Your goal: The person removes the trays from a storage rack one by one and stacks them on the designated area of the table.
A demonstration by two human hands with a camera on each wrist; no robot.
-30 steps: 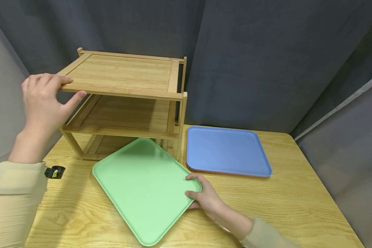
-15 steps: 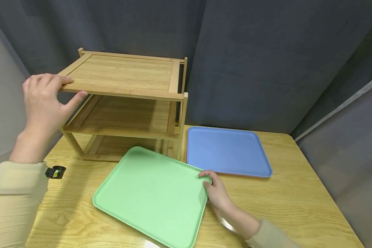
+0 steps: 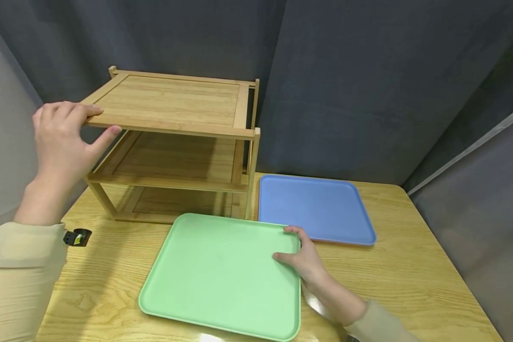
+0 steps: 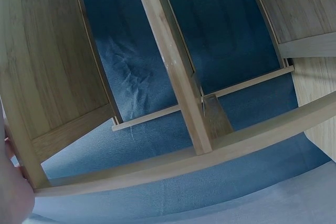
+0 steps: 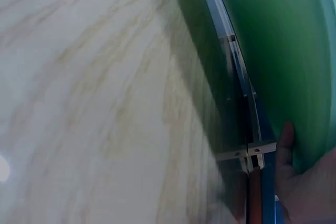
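A green tray (image 3: 222, 275) lies flat on the wooden table (image 3: 410, 280), squared in front of a bamboo rack (image 3: 171, 142). My right hand (image 3: 301, 254) grips the tray's far right corner, thumb on top of the rim; the right wrist view shows the green tray (image 5: 278, 66) from below with fingers (image 5: 286, 150) on its edge. My left hand (image 3: 61, 137) holds the front left corner of the rack's top shelf, fingers over the edge and thumb under. The left wrist view looks up at the rack's slats (image 4: 178, 87) from beneath.
A blue tray (image 3: 312, 209) lies on the table right of the rack, just behind the green tray's corner. A small black clip (image 3: 78, 236) sits by my left sleeve. Dark curtains close in the back and sides.
The green tray has been turned clockwise and slid right, from angled toward the rack to square with the table edge. My right hand moved with its corner. The left hand stayed put.
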